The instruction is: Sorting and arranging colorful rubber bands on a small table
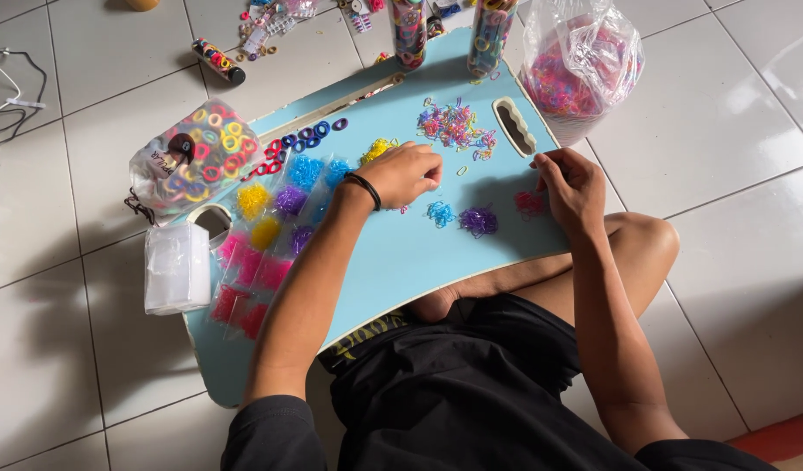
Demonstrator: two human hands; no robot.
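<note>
Head view. The upper edge of the frame cuts off two clear tubes (408, 30) of mixed coloured bands at the far edge of the light-blue board (393, 253), and the clutter on the tiles beyond them is too small to make out. The person's lap hides the board's near edge. What the fingertips pinch, if anything, is too small to tell.

Containers: a clear bag (578, 65) off the board's far right corner holds a mass of pink and mixed bands. A second bag (192, 161) off the left edge holds larger hair rings in yellow, red and orange. A frosted plastic box (176, 266) stands at the left edge, contents unclear. Small clear packets (266, 231) along the left part of the board hold yellow, purple, blue and pink bands, sorted by colour.

Left hand (401, 174), with a black wristband, rests knuckles-up near the board's middle, fingers curled loosely, fingertips touching the surface just beside the mixed pile (454, 126). Right hand (571, 183) lies at the right edge, fingers bent together in a half-closed pinch above the pink clump (530, 203). A blue clump (440, 212) and a purple clump (478, 220) lie between the hands.
</note>
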